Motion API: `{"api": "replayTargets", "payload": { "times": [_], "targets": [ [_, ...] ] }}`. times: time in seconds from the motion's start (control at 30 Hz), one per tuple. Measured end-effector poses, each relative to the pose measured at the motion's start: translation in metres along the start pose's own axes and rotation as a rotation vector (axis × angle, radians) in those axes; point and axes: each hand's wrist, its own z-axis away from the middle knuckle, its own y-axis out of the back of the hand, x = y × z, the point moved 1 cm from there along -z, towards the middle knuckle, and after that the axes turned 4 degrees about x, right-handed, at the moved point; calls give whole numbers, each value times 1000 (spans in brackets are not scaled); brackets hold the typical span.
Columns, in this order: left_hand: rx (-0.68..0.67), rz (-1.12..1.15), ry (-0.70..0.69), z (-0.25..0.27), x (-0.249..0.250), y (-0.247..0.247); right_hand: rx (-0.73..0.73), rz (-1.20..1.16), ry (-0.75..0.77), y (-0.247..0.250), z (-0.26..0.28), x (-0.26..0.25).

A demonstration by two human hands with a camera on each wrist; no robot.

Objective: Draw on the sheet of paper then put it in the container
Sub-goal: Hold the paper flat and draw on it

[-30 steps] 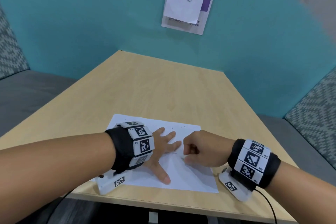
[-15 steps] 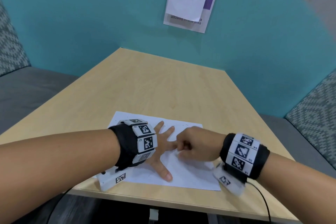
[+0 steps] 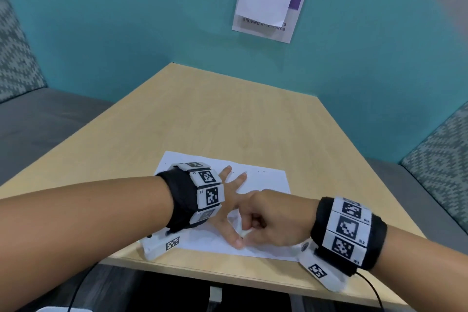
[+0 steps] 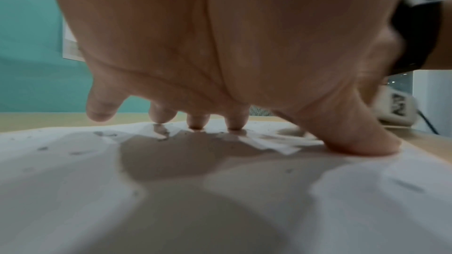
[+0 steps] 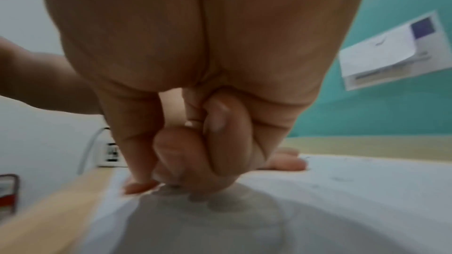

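Head looks down; wrist views skim the shared paper (image 3: 263,180) closely.

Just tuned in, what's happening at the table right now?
A person is tracing around their own hand. The left hand lies spread flat on the sheet of paper, pressing it to the wooden table. The right hand is curled with its fingertips down on the paper beside the left thumb, apparently pinching a small pale drawing tool that is mostly hidden. No container is in view.

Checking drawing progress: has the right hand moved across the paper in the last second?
Yes. The right hand has slid left along the paper, now meeting the left hand's thumb.
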Motion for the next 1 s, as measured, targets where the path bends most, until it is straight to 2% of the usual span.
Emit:
{"api": "replayTargets", "payload": {
  "times": [0.07,0.17,0.3,0.43,0.6,0.77,0.93,1.0],
  "targets": [
    [13,6,-9,-3,-2,-2,-8,-8,12,3,3,1],
    [0,-23,9,-1,0,0,51,12,-59,16,4,12],
    [-14,-17,18,-3,-1,-1,-33,-28,-4,-3,13,-2],
    [-31,-26,30,-6,-3,-1,48,5,-68,11,11,13],
    [-14,-29,34,-4,-1,-1,-20,-33,-19,-4,20,1],
    [-24,-26,31,-2,-2,0,101,44,-192,25,11,46],
    [-39,-21,26,0,-1,3,56,55,-131,13,10,40],
    [-38,-28,24,0,-1,2,96,51,-182,21,9,52]
  ]
}}
